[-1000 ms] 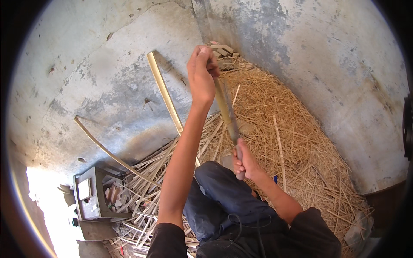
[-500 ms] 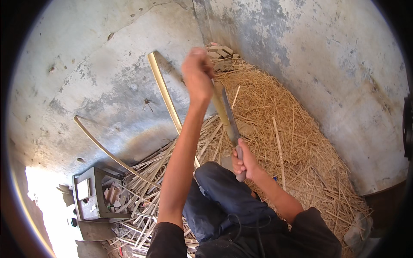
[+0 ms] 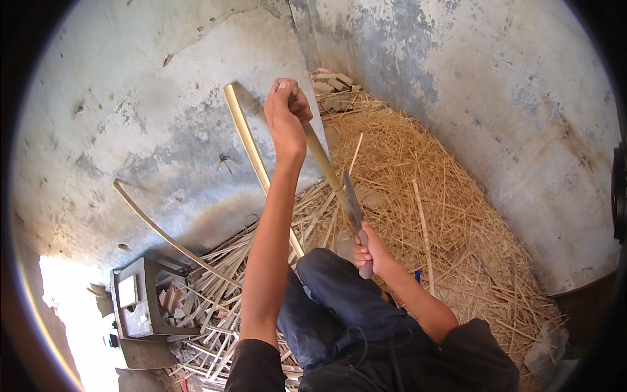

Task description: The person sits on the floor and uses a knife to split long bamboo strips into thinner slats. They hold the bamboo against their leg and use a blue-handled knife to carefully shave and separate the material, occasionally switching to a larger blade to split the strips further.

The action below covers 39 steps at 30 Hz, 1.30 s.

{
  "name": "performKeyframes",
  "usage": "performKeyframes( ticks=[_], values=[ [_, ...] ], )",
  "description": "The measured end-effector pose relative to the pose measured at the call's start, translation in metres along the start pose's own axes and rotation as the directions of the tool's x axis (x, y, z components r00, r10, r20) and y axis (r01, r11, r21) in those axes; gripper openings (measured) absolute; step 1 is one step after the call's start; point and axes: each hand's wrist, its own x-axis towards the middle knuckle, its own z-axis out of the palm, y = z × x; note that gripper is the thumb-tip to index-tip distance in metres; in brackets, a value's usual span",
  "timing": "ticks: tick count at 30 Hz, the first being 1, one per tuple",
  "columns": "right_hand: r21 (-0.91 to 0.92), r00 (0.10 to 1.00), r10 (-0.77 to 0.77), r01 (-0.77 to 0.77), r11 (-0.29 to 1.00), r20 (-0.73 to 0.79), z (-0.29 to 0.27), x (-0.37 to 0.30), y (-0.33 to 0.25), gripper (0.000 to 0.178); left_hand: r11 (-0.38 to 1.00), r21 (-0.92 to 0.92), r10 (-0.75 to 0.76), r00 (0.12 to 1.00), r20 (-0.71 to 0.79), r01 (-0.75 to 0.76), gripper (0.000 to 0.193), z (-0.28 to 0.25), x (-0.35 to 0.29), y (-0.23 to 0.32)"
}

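Note:
My left hand (image 3: 287, 114), raised high in front of me, is closed around the upper end of a greenish-yellow bamboo strip (image 3: 322, 157). The strip slants down to the right toward my knees. My right hand (image 3: 372, 251) grips the handle of a long-bladed knife (image 3: 353, 201) just above my right knee. Its dark blade points up and away, lying against or right beside the strip's lower part; whether they touch I cannot tell. The strip's lower end is hidden around the blade and my right hand.
A pale bamboo length (image 3: 244, 134) leans on the wall at left, and a thin curved strip (image 3: 166, 236) leans further left. Loose strips (image 3: 219, 258) pile beside a grey box frame (image 3: 140, 307) holding broken pieces. Shavings (image 3: 450, 209) cover the floor at right; bricks (image 3: 336, 81) sit in the corner.
My left hand has shifted slightly left, swinging the strip's upper end with it. The knife blade's tip now appears lower and nearer. My right hand has moved slightly down.

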Motion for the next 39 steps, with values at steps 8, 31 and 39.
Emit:
performKeyframes(
  ticks=[8,31,39],
  values=[
    [0.137,0.885,-0.407,0.384,0.913,0.227,0.027,-0.04,-0.023,0.061,0.997,0.064,0.041,0.998,-0.044,-0.038,0.025,-0.018,0.002,0.002],
    [-0.097,0.996,-0.009,0.0,0.995,-0.093,-0.014,0.02,0.008,0.061,0.991,0.088,0.105,0.989,-0.101,-0.096,0.026,-0.016,-0.001,0.001],
    [0.005,0.938,-0.323,0.325,0.946,0.126,0.025,-0.025,-0.015,0.061,0.989,0.113,0.107,0.99,-0.092,-0.097,0.028,-0.013,0.0,0.0]
  ],
)
